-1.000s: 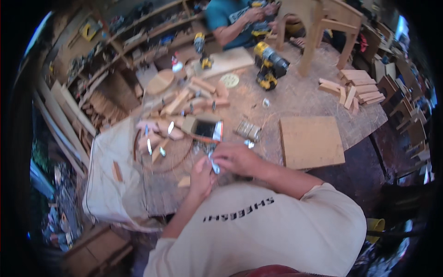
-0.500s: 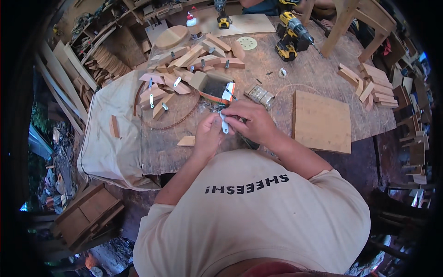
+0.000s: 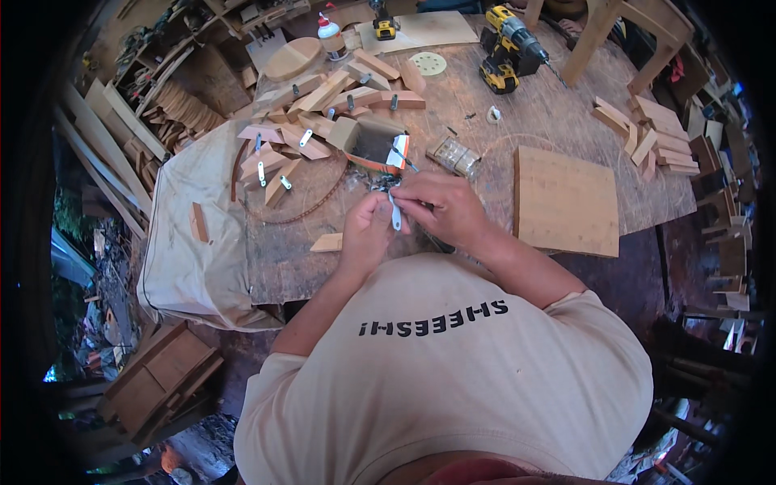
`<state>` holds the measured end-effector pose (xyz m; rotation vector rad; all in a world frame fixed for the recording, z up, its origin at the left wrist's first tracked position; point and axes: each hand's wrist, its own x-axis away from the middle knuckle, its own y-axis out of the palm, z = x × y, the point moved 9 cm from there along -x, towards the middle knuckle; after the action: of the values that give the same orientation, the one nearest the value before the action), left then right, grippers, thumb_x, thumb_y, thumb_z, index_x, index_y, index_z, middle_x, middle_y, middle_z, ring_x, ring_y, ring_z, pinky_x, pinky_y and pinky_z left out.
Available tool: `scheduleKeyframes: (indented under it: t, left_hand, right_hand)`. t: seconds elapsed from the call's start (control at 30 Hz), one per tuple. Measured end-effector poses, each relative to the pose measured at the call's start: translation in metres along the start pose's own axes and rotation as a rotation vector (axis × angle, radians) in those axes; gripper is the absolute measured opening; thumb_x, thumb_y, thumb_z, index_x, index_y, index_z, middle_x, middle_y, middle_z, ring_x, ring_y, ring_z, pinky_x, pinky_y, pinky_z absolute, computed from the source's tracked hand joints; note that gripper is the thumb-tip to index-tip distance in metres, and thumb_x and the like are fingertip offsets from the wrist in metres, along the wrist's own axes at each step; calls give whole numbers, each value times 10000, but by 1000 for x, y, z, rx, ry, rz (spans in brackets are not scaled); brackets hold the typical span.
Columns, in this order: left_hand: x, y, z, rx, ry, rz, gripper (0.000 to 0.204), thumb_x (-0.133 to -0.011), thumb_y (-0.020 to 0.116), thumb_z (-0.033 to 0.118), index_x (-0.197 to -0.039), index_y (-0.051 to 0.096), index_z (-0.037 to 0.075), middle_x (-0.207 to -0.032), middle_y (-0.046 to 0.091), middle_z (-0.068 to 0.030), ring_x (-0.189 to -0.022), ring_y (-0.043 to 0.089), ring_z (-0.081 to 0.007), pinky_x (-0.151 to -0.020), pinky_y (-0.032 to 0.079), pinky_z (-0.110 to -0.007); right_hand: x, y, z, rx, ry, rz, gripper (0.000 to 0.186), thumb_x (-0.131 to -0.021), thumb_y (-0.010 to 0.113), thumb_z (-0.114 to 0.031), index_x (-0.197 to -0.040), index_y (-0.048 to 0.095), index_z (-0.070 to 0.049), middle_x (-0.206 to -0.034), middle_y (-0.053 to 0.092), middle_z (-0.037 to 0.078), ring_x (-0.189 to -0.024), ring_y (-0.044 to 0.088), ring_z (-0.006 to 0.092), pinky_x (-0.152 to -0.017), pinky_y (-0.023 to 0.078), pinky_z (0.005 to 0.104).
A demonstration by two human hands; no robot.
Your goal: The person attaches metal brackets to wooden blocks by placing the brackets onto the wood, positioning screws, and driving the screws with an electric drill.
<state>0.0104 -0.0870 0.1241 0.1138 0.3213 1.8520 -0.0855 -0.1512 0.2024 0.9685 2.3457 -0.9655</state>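
Close in front of my chest, my left hand [image 3: 365, 229] and my right hand [image 3: 444, 206] meet over a small silvery metal plate [image 3: 396, 217] with a hole at its lower end. My left hand is closed on the plate's left side. The fingers of my right hand pinch at its upper end; anything smaller between them cannot be made out. Just beyond my hands is an open cardboard box [image 3: 346, 136] with a dark inside. Similar metal plates [image 3: 305, 138] sit on several cut wood blocks [image 3: 326, 91] heaped at the far left.
A square wooden board [image 3: 564, 202] lies right of my hands, a clear packet [image 3: 454, 156] beyond them. Farther off stand a yellow drill [image 3: 511, 48], a second drill [image 3: 383, 23] and a glue bottle [image 3: 331, 36]. Wood pieces [image 3: 659, 137] are stacked at right; cloth [image 3: 198, 242] covers the left.
The view has shifted slightly. Both hands stay together on the metal plate, with only a small movement of the fingers.
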Motion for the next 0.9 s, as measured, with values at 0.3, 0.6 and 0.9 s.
scheduleKeyframes:
  t: [0.3,0.6,0.9]
  left_hand:
    - [-2,-2,-2,-31,-11,-17,411,-960,472,423,-923,548,21,-671,597,-77,-463,385,-39,-432,297,-176]
    - [-2,-2,-4,-15,-18,-22,390,-968,468,398,-930,547,18,-673,598,-83,-468,393,-42,-437,299,-176]
    - [-2,-1,-3,13,-3,-15,382,-956,492,403,-917,542,26,-678,598,-83,-470,402,-47,-438,306,-180]
  right_hand:
    - [1,-1,-1,-4,-33,32,177,-724,715,-6,-898,683,-11,-867,682,97,-786,670,239,-698,538,310]
    - [1,1,-1,4,-39,4,156,-721,714,-1,-873,678,-13,-859,674,88,-788,666,236,-695,537,311]
    - [1,-5,14,-174,229,82,106,-773,694,-75,-871,669,-42,-809,660,106,-690,655,250,-615,519,312]
